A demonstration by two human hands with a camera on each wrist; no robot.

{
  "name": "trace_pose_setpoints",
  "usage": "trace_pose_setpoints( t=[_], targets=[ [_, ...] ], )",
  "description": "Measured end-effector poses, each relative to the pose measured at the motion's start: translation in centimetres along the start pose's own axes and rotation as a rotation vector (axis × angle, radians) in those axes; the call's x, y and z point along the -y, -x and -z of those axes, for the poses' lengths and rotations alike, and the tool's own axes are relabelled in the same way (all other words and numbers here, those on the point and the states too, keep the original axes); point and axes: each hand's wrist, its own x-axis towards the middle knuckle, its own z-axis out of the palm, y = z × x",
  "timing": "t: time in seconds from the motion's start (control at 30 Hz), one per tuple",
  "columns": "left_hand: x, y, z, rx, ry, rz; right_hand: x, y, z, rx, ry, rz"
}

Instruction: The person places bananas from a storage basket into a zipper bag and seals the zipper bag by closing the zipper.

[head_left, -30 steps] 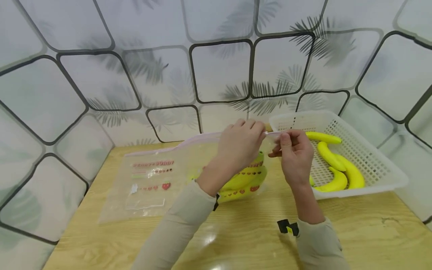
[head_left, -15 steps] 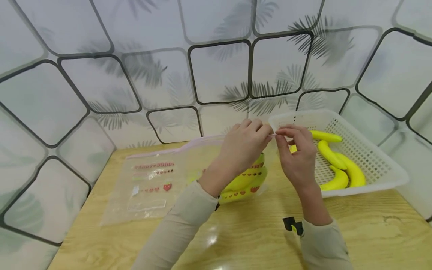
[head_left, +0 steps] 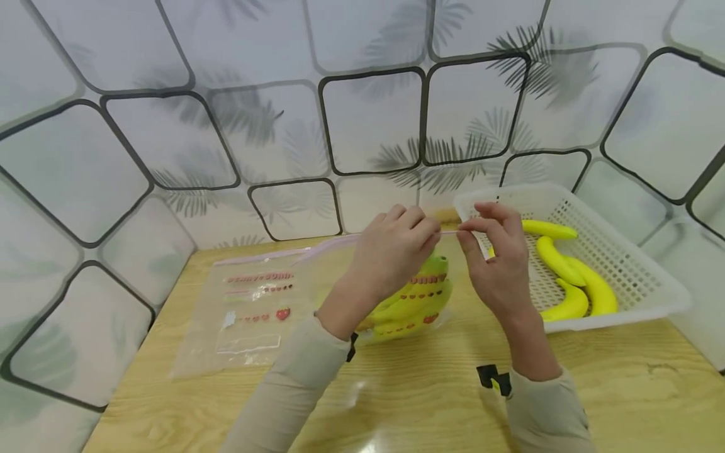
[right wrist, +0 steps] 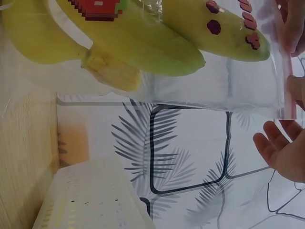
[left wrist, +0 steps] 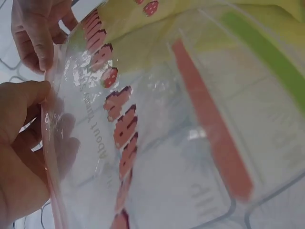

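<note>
My left hand [head_left: 391, 258] pinches the pink zip strip along the top of a clear zip bag [left wrist: 157, 109] printed with red letters and strawberries. Close by, my right hand [head_left: 498, 264] pinches that strip at its right end, thumb against index finger, other fingers loosely bent. Several yellow-green bananas [right wrist: 143, 43] lie inside the bag, which stands upright above the wooden table. Part of the bag is hidden behind my left hand and forearm in the head view. A second zip bag [head_left: 255, 333] with the same print lies flat at the left.
A white perforated basket [head_left: 651, 292] holding several yellow bananas [head_left: 595, 289] stands right of my right hand. The wooden table [head_left: 430, 390] ends at a wall [head_left: 374, 119] patterned with leaves and dark outlines.
My left hand has moved left along the strip, after first coming up close to the right hand. My right fingers have shifted from loosely curled to a pinch at the strip's end.
</note>
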Motion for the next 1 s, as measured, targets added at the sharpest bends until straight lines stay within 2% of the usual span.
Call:
trace_pose_setpoints(
  t=[0.1, 0.23, 0.4, 0.47, 0.67, 0.87, 1.0],
  targets=[
    [0.3, 0.3, 0.2, -0.009, 0.033, -0.027, 0.1, 0.1, 0.1, -0.004, 0.018, -0.021],
    [0.7, 0.8, 0.7, -0.02, 0.089, -0.003, 0.2, 0.1, 0.0, -0.033, 0.029, -0.034],
    [0.8, 1.1, 0.9, -0.012, 0.088, -0.014, 0.6, 0.1, -0.3, -0.032, 0.101, 0.125],
    [0.8, 1.2, 0.9, -0.007, 0.077, -0.017, 0.8, 0.2, -0.4, -0.024, 0.12, 0.156],
    [1.1, 1.8, 1.5, -0.008, 0.059, 0.03, 1.3, 0.1, -0.7, -0.055, 0.145, 0.122],
    [1.4, 2.1, 1.7, -0.018, 0.053, -0.006, 2.0, 0.2, -1.3, -0.018, 0.181, 0.189],
    [1.7, 2.4, 1.9, -0.039, 0.068, -0.011, 2.1, 0.1, -1.4, -0.035, 0.178, 0.145]
  ],
)
